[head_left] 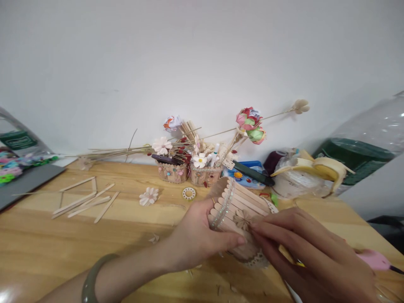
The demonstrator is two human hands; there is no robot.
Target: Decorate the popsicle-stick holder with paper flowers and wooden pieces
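My left hand (197,233) is wrapped round a tilted holder made of craft sticks (249,200), its thumb along the near side and its other fingers mostly hidden behind. Glittery trim rings the holder's rim, and white lace runs round its base. A small beige flower (242,219) lies against the stick wall. At the flower's right edge, my right hand (312,252) has its thumb and fingertips pinched together on a petal. The exact contact is partly hidden by the fingers.
Loose craft sticks (80,204) lie at left, near a pale flower (148,196) and a tape roll (189,193). Two decorated pots (172,172) of flowers stand by the wall. A banana peel (330,168) and pink glue gun (374,259) are at right.
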